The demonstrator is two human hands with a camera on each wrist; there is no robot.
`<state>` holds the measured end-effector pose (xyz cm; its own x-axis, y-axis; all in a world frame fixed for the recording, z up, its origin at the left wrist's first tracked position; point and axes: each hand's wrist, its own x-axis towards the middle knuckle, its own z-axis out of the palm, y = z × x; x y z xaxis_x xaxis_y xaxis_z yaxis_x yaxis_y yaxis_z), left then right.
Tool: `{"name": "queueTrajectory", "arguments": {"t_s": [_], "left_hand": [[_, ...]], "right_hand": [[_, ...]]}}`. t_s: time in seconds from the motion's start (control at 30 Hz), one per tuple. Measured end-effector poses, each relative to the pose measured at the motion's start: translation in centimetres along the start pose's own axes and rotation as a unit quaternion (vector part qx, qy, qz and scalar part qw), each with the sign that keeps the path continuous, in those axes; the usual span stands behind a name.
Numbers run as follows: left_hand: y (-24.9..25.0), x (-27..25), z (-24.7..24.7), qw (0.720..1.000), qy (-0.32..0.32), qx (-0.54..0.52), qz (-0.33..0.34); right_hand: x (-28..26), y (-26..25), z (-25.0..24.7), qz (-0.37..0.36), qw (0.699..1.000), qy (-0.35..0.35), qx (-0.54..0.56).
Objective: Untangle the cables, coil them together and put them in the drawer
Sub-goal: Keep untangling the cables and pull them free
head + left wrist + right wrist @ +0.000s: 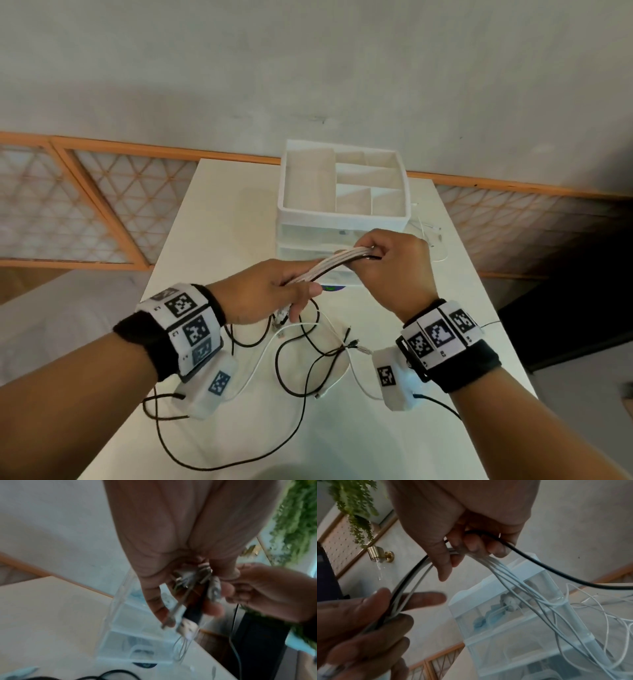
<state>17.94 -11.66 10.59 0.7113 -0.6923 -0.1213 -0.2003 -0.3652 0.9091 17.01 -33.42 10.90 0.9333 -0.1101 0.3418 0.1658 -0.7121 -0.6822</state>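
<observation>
A bundle of white and black cables [337,262] stretches between my two hands above the table. My left hand [274,291] grips the bundle's near end, where several plugs [186,626] stick out below its fingers. My right hand [390,260] grips the bundle [489,562] farther along, just in front of the drawer unit [342,219]. Behind the right hand, white strands [539,601] and one black cable [556,577] trail off toward the unit. Loose black and white cables [308,359] lie tangled on the table beneath my wrists. The unit's clear drawers [513,635] look closed.
The white table [212,222] is narrow, with edges close on both sides. The drawer unit's top is an organiser tray [284,178] with empty compartments. Thin white cable [431,233] lies to the right of the unit. An orange-framed lattice panel [85,205] runs behind.
</observation>
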Motion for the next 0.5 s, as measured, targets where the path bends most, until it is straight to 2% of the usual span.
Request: {"name": "queueTrajectory", "arguments": {"t_s": [0.07,0.13,0.2,0.27,0.33,0.37,0.43,0.5], "left_hand": [[-1.3,0.0,0.2,0.996,0.084,0.028,0.011],[-2.3,-0.2,-0.2,0.974,0.195,0.096,0.072],[-3.3,-0.4,-0.7,0.949,0.238,0.175,0.112],[-4.1,-0.5,-0.6,0.950,0.230,0.200,0.071],[-4.5,-0.4,-0.1,0.955,0.202,0.213,0.033],[-4.4,-0.4,0.4,0.957,0.188,0.221,0.029],[-3.8,-0.3,0.9,0.957,0.169,0.233,0.047],[-3.4,-0.4,1.0,0.964,0.148,0.218,0.045]], "right_hand": [[0.0,0.6,-0.1,0.014,1.000,-0.019,-0.016],[0.0,1.1,-0.5,0.054,0.989,-0.103,-0.088],[0.2,1.4,-0.8,0.093,0.964,-0.185,-0.168],[0.5,1.4,-0.8,0.084,0.958,-0.187,-0.203],[0.5,0.5,-0.5,0.022,0.967,-0.172,-0.188],[0.4,-0.2,-0.4,-0.004,0.967,-0.199,-0.157],[-0.2,-2.2,0.2,-0.009,0.955,-0.292,-0.060],[-0.7,-3.3,0.7,-0.018,0.946,-0.322,0.010]]}}
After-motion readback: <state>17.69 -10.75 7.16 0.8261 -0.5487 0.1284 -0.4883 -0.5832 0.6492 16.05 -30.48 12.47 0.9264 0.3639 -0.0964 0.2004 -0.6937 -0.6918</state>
